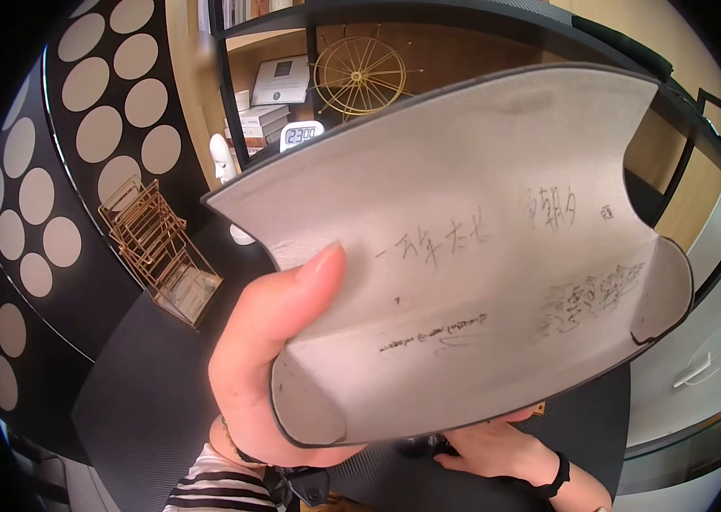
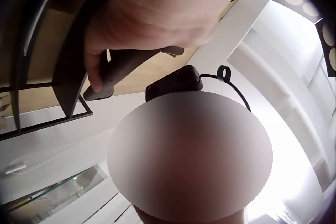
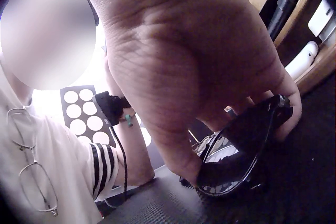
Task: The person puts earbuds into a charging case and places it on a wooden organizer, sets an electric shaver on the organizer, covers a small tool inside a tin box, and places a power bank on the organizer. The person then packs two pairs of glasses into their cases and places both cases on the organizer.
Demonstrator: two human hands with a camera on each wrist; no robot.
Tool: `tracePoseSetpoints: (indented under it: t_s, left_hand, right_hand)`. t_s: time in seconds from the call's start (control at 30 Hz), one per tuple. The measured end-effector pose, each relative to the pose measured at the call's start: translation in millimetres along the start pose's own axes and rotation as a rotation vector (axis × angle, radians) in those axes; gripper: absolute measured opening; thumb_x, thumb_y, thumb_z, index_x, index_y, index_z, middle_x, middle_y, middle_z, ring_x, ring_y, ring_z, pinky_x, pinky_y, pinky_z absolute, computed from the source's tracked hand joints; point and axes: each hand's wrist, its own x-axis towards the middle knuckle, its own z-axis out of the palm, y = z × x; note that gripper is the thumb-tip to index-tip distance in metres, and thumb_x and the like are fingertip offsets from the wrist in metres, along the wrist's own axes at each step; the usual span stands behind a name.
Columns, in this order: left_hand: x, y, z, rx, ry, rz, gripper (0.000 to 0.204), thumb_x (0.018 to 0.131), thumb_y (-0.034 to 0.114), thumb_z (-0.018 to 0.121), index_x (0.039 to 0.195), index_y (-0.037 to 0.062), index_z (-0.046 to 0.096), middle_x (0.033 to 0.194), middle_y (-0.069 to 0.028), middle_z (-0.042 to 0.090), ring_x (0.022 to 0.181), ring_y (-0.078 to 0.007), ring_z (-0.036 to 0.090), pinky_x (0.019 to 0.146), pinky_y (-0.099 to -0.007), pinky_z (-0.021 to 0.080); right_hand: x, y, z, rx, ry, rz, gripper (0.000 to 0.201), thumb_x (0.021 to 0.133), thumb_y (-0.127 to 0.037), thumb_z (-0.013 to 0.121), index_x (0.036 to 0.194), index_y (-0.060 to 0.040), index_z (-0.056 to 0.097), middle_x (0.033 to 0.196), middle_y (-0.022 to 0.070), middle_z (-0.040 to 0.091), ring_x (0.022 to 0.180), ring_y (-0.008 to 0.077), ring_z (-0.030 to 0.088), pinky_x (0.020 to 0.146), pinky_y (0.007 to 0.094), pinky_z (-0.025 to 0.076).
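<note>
In the head view my left hand point(image 1: 258, 358) holds up an opened glasses case point(image 1: 463, 282), thumb on its pale grey lining and the other fingers behind it. Handwritten characters and scribbles cover the lining, and rounded flaps stand at both lower ends. The left wrist view shows the dark outside of the case point(image 2: 128, 66) under the left hand point(image 2: 157, 14). Lower down, my right hand point(image 1: 505, 452) is partly hidden behind the case. In the right wrist view the right hand point(image 3: 199, 71) grips black-framed glasses point(image 3: 249, 134) between thumb and fingers, close over the dark table.
A black table point(image 1: 147, 375) lies below. Beyond it are a wire-like folding rack point(image 1: 160, 256), a white head figurine point(image 1: 222, 158), a timer point(image 1: 301, 135), books point(image 1: 262, 124) and a gold wheel point(image 1: 360, 77). Thin-rimmed spectacles point(image 3: 39, 187) hang on the person's shirt.
</note>
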Motion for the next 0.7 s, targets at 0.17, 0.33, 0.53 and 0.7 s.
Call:
tracePoseSetpoints:
  t_s: [0.17, 0.33, 0.53, 0.7]
  left_hand:
    - [1.8, 3.2, -5.8, -0.059, -0.073, -0.027, 0.059, 0.100, 0.035, 0.056, 0.148, 0.0017, 0.046, 0.141, -0.0218, 0.058, 0.124, -0.0371, 0.061, 0.103, -0.0529, 0.051]
    - [1.4, 1.7, -4.7, -0.063, -0.121, -0.098, 0.059, 0.099, 0.036, 0.056, 0.147, 0.0008, 0.047, 0.139, -0.0226, 0.058, 0.122, -0.0372, 0.061, 0.102, -0.0534, 0.052]
    - [0.2, -1.3, -6.4, -0.007, 0.055, 0.017, 0.070, 0.098, 0.048, 0.053, 0.151, 0.0015, 0.046, 0.146, -0.0269, 0.056, 0.123, -0.0424, 0.065, 0.098, -0.0599, 0.055]
    - [-3.6, 2.2, -3.7, 0.058, 0.045, -0.023, 0.055, 0.098, 0.034, 0.058, 0.140, -0.0014, 0.054, 0.134, -0.0201, 0.064, 0.119, -0.0308, 0.063, 0.100, -0.0443, 0.052]
  right_hand:
    - [1.3, -2.5, -3.2, 0.032, -0.045, 0.038, 0.058, 0.087, -0.012, 0.074, 0.143, -0.0130, 0.058, 0.125, 0.0209, 0.065, 0.117, 0.0416, 0.060, 0.101, 0.0458, 0.050]
    - [-2.2, 6.7, 7.3, -0.032, 0.006, -0.009, 0.055, 0.087, -0.015, 0.073, 0.140, -0.0119, 0.060, 0.131, 0.0180, 0.063, 0.121, 0.0400, 0.059, 0.103, 0.0460, 0.049]
    - [-3.7, 6.6, 7.0, -0.039, 0.010, -0.011, 0.052, 0.088, -0.016, 0.072, 0.139, -0.0128, 0.063, 0.134, 0.0162, 0.063, 0.124, 0.0374, 0.058, 0.105, 0.0451, 0.047]
    - [-4.5, 8.9, 10.8, -0.014, 0.002, 0.000, 0.052, 0.090, -0.017, 0.071, 0.140, -0.0150, 0.062, 0.137, 0.0139, 0.062, 0.126, 0.0369, 0.058, 0.105, 0.0442, 0.047]
